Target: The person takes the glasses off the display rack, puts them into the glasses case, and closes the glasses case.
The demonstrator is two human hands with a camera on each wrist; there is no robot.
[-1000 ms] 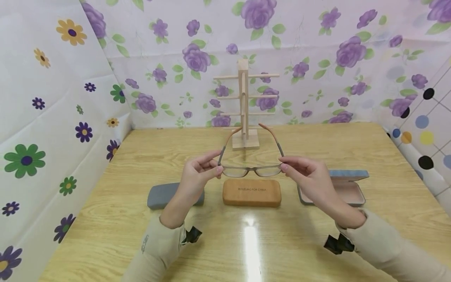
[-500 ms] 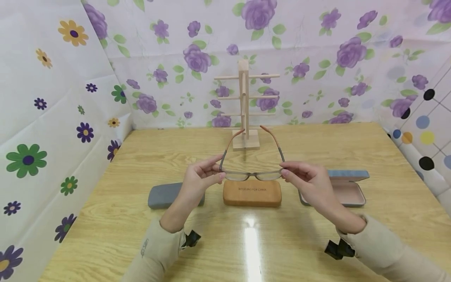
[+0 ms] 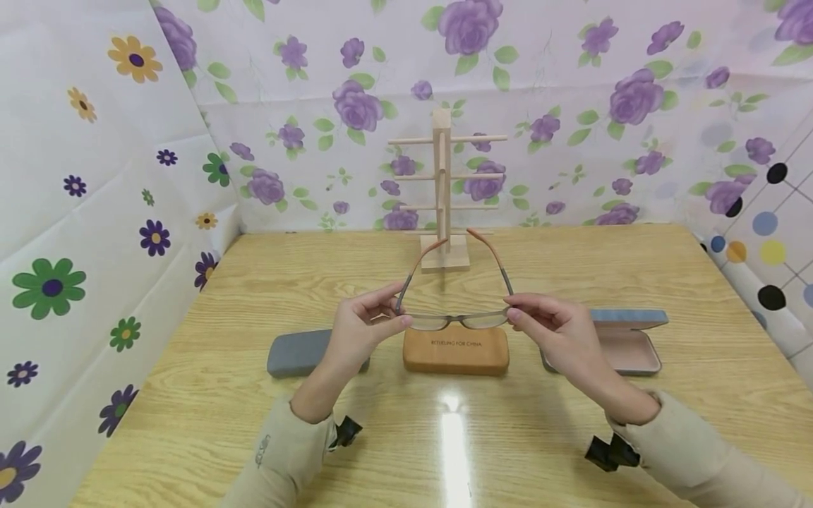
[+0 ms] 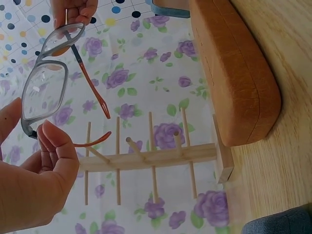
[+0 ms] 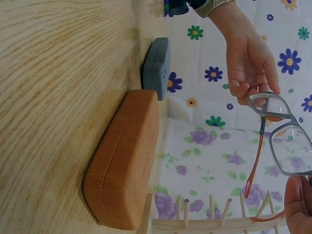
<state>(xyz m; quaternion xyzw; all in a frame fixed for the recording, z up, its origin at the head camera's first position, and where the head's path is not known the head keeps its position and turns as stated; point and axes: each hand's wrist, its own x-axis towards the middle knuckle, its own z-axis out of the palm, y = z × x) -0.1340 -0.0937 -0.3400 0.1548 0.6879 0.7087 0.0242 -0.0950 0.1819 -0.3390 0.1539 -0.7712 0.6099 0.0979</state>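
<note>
A pair of glasses point(image 3: 454, 320) with a grey frame and orange-brown temple tips is held up above the table, its temples unfolded and pointing away from me. My left hand point(image 3: 365, 321) pinches the left hinge corner between thumb and fingers. At the opposite corner, my right hand point(image 3: 559, 328) pinches the frame the same way. Behind the lenses' lower edge lies a closed brown glasses case point(image 3: 456, 353) with printed lettering. The left wrist view shows the glasses point(image 4: 44, 90) apart from the brown case point(image 4: 234, 73).
A wooden glasses stand point(image 3: 442, 183) with several bare pegs rises at the back. A closed grey-blue case point(image 3: 297, 353) lies at left, partly behind my left arm. An open case point(image 3: 629, 349) with a blue lid sits at right. Flowered cloth point(image 3: 286, 85) hangs behind the table point(image 3: 406, 437).
Both hands have lowered the glasses slightly towards me, and the temples have tilted a little. The grip at both corners stays the same. The cases and stand have not moved.
</note>
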